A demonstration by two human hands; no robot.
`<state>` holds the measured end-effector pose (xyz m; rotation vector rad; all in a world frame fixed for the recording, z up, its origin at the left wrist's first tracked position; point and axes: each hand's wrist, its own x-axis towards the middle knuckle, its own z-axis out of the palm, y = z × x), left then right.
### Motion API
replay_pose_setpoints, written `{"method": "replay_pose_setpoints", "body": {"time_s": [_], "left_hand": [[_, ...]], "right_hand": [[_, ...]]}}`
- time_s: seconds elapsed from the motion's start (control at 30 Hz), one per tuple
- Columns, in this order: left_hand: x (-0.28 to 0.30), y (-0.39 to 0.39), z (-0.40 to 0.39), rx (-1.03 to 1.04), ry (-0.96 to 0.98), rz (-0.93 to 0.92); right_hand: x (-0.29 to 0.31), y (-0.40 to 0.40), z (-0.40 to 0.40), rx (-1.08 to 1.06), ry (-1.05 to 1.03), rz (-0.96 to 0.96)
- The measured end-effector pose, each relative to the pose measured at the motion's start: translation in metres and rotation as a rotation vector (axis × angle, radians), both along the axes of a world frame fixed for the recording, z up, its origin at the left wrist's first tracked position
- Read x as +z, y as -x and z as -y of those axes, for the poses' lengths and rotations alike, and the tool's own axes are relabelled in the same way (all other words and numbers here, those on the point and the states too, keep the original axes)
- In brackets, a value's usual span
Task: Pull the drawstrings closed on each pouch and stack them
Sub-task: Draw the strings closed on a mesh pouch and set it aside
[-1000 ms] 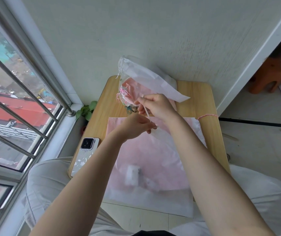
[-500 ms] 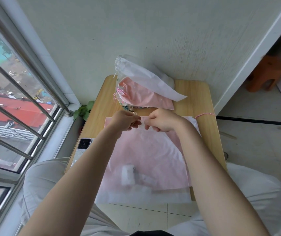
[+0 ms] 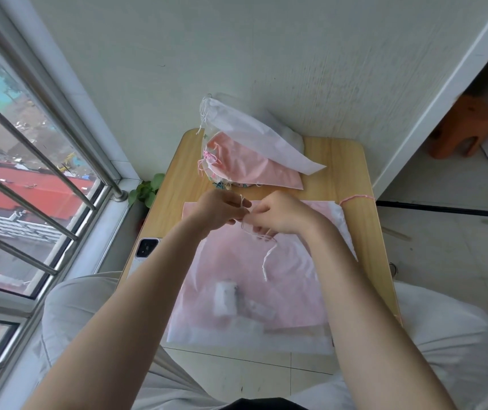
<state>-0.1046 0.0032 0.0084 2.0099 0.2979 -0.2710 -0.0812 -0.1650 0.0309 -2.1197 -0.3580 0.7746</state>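
Note:
A large translucent white pouch [image 3: 248,294] lies flat on the small wooden table [image 3: 346,173], over pink pouches beneath it. Its white drawstring [image 3: 266,261] trails down from between my hands. My left hand [image 3: 222,208] and my right hand [image 3: 278,214] meet above the pouch's far end, both pinching the string, which loops over a left finger. At the table's far edge lies a stack of closed pouches: a white pouch [image 3: 254,134] on top of a pink pouch [image 3: 248,167].
A phone [image 3: 143,253] lies at the table's left edge. A pink string [image 3: 355,198] hangs at the right edge. A window with metal bars [image 3: 29,161] stands on the left, a small plant [image 3: 146,190] below it, and an orange stool [image 3: 461,128] at right.
My hands have come down from the far stack to above the flat pouch and now work its white string between them; the string's end hangs loose.

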Motion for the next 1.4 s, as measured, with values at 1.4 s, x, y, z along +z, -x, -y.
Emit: {"method": "replay_pose_setpoints", "body": {"time_s": [1.4], "left_hand": [[-0.015, 0.012, -0.003, 0.291, 0.157, 0.206]], "right_hand": [[-0.040, -0.029, -0.021, -0.045, -0.161, -0.020]]}}
